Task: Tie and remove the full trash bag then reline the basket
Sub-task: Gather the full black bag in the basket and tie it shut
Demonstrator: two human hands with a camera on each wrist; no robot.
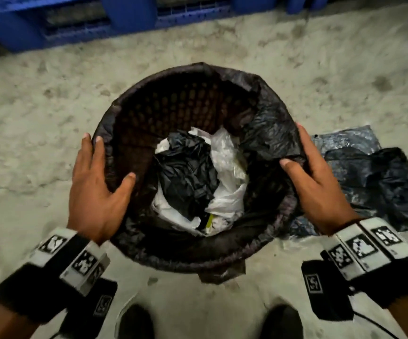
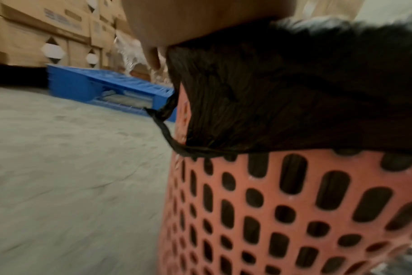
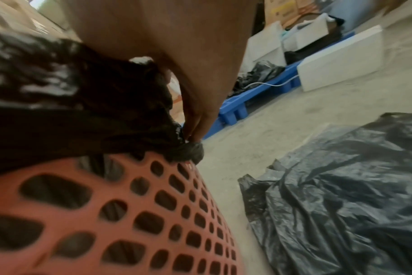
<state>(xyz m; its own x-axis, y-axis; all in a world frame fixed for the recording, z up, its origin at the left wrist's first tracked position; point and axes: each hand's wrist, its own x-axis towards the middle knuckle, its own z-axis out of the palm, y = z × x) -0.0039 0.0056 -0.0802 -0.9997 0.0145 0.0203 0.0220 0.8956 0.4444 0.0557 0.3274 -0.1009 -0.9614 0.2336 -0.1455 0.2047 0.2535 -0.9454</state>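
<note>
An orange perforated basket (image 2: 270, 214) stands on the floor, lined with a black trash bag (image 1: 266, 133) whose edge folds over the rim. Crumpled black and white plastic trash (image 1: 198, 182) fills the bottom. My left hand (image 1: 102, 170) rests on the left rim, fingers straight down the outside and thumb inside. My right hand (image 1: 307, 165) is at the right rim. Its fingers (image 3: 195, 128) pinch the bag's bunched overhang (image 3: 186, 150), thumb on the inner fold. A spare black bag (image 1: 374, 182) lies flat on the floor to the basket's right.
A blue pallet (image 1: 124, 18) runs along the far side, with stacked cardboard boxes (image 2: 47, 28) behind it. White foam blocks (image 3: 341, 55) and another black bag sit on a pallet at the right. My shoes (image 1: 136, 324) stand just before the basket on the concrete floor.
</note>
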